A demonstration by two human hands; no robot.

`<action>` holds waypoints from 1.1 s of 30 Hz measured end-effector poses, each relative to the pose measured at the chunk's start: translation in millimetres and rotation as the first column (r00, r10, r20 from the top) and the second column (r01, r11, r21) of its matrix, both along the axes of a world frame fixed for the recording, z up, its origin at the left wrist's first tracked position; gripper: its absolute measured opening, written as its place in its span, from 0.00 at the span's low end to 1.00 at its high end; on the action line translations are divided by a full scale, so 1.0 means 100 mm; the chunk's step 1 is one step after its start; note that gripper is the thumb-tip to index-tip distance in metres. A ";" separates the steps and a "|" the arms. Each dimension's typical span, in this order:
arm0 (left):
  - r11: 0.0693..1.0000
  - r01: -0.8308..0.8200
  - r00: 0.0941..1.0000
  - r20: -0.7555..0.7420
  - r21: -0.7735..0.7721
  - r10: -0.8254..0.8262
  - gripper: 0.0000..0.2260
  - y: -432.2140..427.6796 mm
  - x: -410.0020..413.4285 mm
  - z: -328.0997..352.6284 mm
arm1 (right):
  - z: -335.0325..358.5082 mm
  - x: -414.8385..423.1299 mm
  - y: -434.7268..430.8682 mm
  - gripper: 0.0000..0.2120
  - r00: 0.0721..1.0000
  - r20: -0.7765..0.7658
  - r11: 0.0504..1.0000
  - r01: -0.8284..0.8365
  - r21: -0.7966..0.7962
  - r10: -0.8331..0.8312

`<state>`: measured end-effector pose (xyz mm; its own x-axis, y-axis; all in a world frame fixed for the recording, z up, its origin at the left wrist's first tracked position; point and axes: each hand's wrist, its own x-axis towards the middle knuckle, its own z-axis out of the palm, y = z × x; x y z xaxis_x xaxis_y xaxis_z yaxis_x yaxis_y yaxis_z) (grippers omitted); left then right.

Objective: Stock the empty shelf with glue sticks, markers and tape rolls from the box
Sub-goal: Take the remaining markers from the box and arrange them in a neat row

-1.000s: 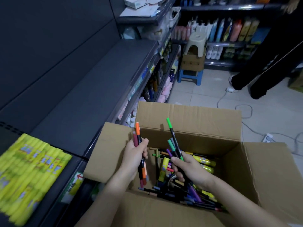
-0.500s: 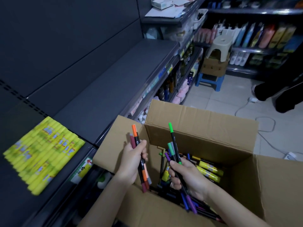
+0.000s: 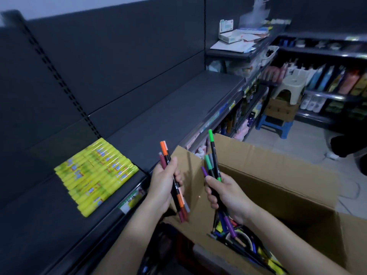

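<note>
Head view. Gripping a few markers [image 3: 168,158] in the left hand [image 3: 163,187], fingers curled round the black barrels, orange and dark red caps up above the fist, more caps poking out below the palm. Clutching a second bunch [image 3: 213,153] in the right hand [image 3: 228,195], fingers and thumb wrapped round it, a bright green tip highest, a darker green and a purple cap lower, purple and blue ends hanging under the hand. Both bunches roughly upright, apart from each other, held above the near left corner of the open box [image 3: 278,175]. Down inside the box, a jumble of loose markers [image 3: 246,249] with some yellow tubes among them; too blurred to sort further. Left of the hands, on the dark shelf [image 3: 168,116], a flat block of yellow glue sticks [image 3: 95,171] lying side by side near the front edge, well apart from both hands. On the shelf's front rail, a green label [image 3: 131,201]. Farther back, papers [image 3: 238,43] on a higher shelf. On the floor beyond, a pale stool [image 3: 290,88] on a carton [image 3: 282,110] on a blue stool [image 3: 274,125].
</note>
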<state>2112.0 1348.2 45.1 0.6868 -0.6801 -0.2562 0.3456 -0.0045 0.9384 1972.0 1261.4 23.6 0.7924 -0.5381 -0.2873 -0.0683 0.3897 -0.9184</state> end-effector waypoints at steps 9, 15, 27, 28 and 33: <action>0.963 -0.212 0.977 -0.018 -0.168 0.212 0.11 0.88 0.61 0.28 | 0.42 0.92 0.76 0.08 0.993 0.103 0.998 -0.049 -0.042 0.053; 0.936 -0.314 0.940 0.083 -0.159 0.330 0.14 1.75 1.06 0.32 | 0.47 1.48 1.51 0.08 0.984 0.101 0.978 -0.126 -0.165 0.144; 0.872 -0.487 0.841 0.240 -0.054 0.485 0.08 3.53 1.64 0.21 | 0.21 2.22 2.94 0.05 0.929 0.000 0.916 -0.364 -0.167 0.369; 0.870 -0.493 0.820 0.332 -0.006 0.467 0.08 3.67 1.69 0.19 | 0.18 2.26 3.04 0.05 0.925 -0.003 0.912 -0.375 -0.165 0.379; 0.746 -0.464 0.650 0.756 0.477 -0.080 0.08 4.27 2.08 0.01 | 0.04 2.41 3.38 0.06 0.900 -0.024 0.889 -0.434 -0.145 0.435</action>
